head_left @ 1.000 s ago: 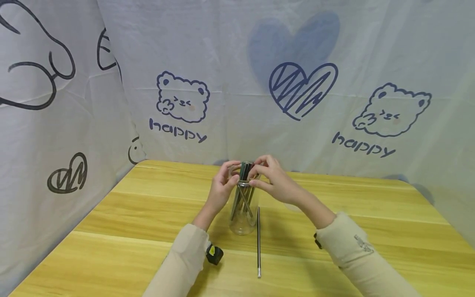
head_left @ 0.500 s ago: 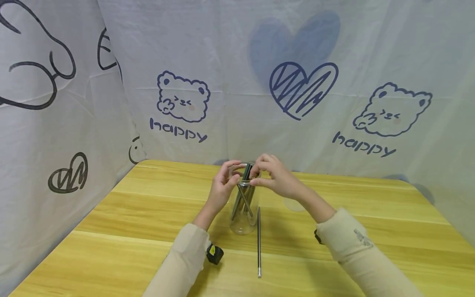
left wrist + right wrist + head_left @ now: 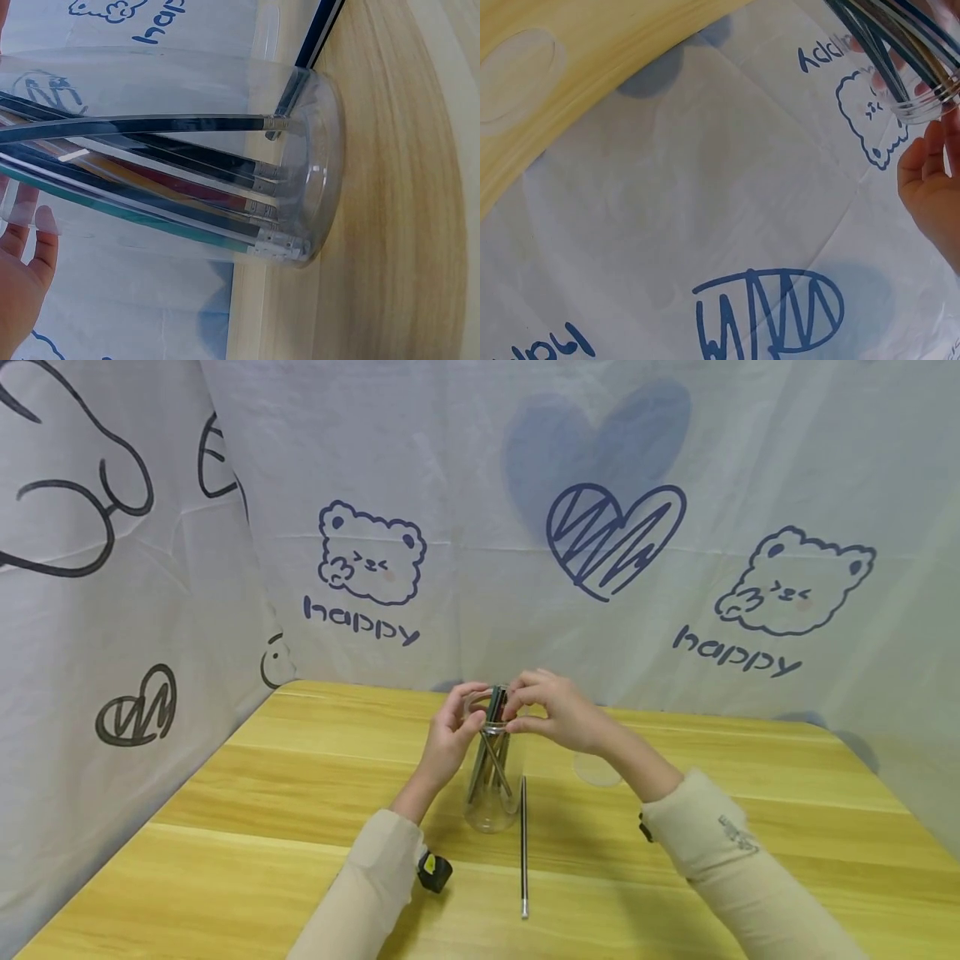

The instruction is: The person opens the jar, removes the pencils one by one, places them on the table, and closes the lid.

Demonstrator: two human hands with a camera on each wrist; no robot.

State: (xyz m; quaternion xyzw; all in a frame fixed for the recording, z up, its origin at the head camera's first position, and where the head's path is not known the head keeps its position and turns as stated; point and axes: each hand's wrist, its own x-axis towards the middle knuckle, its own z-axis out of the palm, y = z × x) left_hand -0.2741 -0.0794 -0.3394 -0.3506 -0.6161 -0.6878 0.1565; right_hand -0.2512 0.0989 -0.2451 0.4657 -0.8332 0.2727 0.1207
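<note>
A clear jar (image 3: 491, 814) stands upright on the table, holding several pencils (image 3: 202, 169) that lean inside it, eraser ends down. My left hand (image 3: 444, 739) grips the jar around its upper part, thumb at the front of the rim. On the other side of the mouth is my right hand (image 3: 558, 714), fingers curled at the pencils' top ends and thumb tip right at the rim. I cannot tell whether it pinches a pencil. One more dark striped pencil (image 3: 524, 852) lies on the table just right of the jar, its silver end toward me.
A clear round disc like a lid (image 3: 597, 768) lies flat on the wooden table (image 3: 300, 860), right of the jar and partly behind my right forearm. White cloth (image 3: 487, 627) with drawings hangs behind the far edge. A black device (image 3: 433, 871) sits at my left wrist.
The pencil tops shifted within the jar's mouth as my right fingers moved slightly there. My right hand drew back a little, showing more of the clear disc. My left hand held still.
</note>
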